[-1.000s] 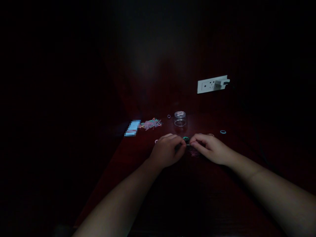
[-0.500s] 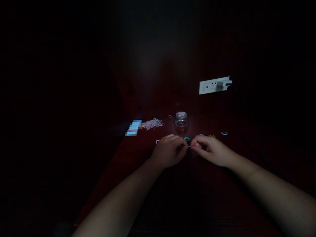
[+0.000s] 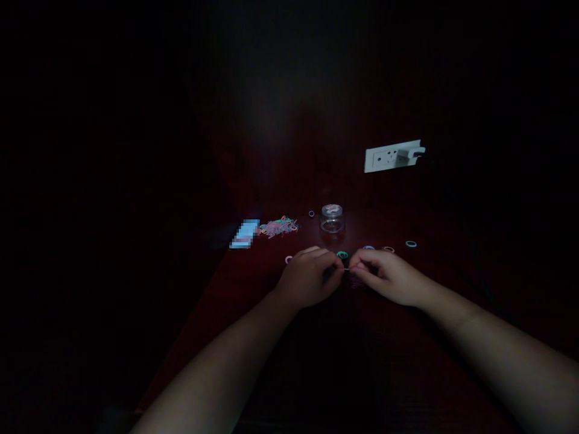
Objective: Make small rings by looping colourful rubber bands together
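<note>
My left hand (image 3: 311, 277) is closed, thumb and forefinger pinching one end of a thin pale elastic band (image 3: 347, 269). The other end sits in the fingertips of my right hand (image 3: 384, 274), so a short strand spans the narrow gap. Just beyond the fingertips lie green elastic bands (image 3: 342, 255). A pink band (image 3: 288, 260) shows partly behind my left hand. Past my right hand are a bluish band (image 3: 369, 247) and an orange band (image 3: 388, 249), both partly covered. Some faint pinkish strands (image 3: 357, 283) lie beneath my right fingers, too dark to make out well.
A clear lidded jar (image 3: 332, 223) stands at the back of the dark red table (image 3: 226, 283). Left of it are a heap of coloured bands (image 3: 279, 227) and a lit, blurred-out screen (image 3: 245, 234). A teal band (image 3: 411, 244) lies right. A wall socket (image 3: 382, 158) holds a plug.
Almost nothing differs. Both hands keep their place and their pinch on the band; only the strand between the fingertips shows very slightly lower.
</note>
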A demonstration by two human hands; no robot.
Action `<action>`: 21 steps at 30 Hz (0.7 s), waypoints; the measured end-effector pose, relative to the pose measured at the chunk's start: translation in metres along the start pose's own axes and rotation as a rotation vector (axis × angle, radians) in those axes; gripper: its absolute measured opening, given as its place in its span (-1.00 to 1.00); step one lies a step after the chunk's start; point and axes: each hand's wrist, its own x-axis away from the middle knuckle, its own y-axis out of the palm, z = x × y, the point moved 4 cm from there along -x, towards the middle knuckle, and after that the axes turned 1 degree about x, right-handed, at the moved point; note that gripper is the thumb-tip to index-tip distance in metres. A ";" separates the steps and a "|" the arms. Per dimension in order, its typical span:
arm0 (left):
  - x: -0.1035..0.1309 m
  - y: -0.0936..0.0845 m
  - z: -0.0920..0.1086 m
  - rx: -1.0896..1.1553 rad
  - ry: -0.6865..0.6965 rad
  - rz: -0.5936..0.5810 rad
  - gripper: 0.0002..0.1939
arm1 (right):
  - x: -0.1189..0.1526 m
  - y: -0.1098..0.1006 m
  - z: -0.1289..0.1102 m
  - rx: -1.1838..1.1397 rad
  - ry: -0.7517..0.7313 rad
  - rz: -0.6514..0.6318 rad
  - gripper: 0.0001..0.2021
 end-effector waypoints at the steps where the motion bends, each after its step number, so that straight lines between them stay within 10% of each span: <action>1: 0.000 0.000 0.000 0.000 0.004 -0.004 -0.87 | 0.000 0.000 0.000 0.002 0.003 -0.005 -0.80; 21: 0.002 0.000 -0.004 -0.019 -0.004 0.027 -0.88 | 0.003 -0.004 0.004 -0.095 0.042 0.021 -0.82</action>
